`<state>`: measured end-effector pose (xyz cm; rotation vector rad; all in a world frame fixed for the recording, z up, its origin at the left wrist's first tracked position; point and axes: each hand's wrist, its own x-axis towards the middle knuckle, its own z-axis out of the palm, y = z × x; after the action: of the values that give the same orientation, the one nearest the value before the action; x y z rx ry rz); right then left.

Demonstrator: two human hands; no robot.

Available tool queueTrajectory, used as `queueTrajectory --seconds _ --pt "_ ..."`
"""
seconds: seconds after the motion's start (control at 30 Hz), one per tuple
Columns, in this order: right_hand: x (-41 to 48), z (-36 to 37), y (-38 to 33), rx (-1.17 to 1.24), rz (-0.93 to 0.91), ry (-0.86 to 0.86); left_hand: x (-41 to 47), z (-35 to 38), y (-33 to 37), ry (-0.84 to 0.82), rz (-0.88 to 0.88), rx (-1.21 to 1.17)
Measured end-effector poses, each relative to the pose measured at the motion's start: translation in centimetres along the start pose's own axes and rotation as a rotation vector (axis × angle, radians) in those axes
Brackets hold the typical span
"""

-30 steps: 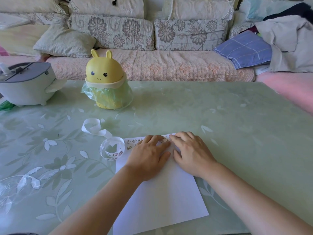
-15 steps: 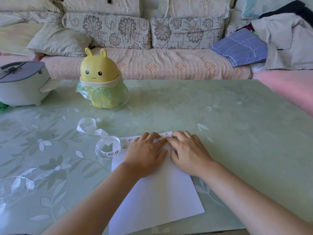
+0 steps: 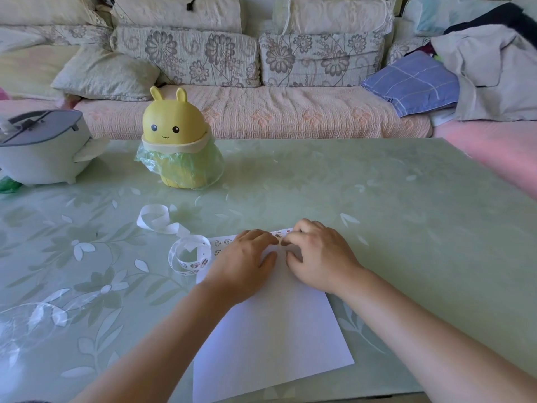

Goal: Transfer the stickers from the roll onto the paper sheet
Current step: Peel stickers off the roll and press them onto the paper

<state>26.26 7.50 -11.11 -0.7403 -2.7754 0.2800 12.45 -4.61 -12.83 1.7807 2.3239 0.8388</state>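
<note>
Paper, a plain white rectangular sheet [image 3: 270, 338], lies near on the pale green, leaf-patterned glass table [image 3: 377, 199]. The left hand [image 3: 241, 260] rests flat on it, fingers pressed together, likely pinning it steady. The right hand [image 3: 319, 257] curls its fingertips at the far edge, where small cartoon stickers [image 3: 220, 243] line up; pinching or pressing, I cannot tell. Just left sits the loose white sticker roll [image 3: 189, 254], its emptied backing strip [image 3: 154, 219] trailing farther.

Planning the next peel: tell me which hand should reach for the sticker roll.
Left. The sticker roll lies just left of the paper sheet, beside the left hand; the right hand sits farther away.
</note>
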Motion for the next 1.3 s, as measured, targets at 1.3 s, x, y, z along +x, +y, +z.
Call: queueTrajectory --seconds 1.3 --pt "4.7 1.5 -13.8 0.929 0.134 -0.072 -6.6 -10.9 -5.5 0.064 -0.487 -0.551"
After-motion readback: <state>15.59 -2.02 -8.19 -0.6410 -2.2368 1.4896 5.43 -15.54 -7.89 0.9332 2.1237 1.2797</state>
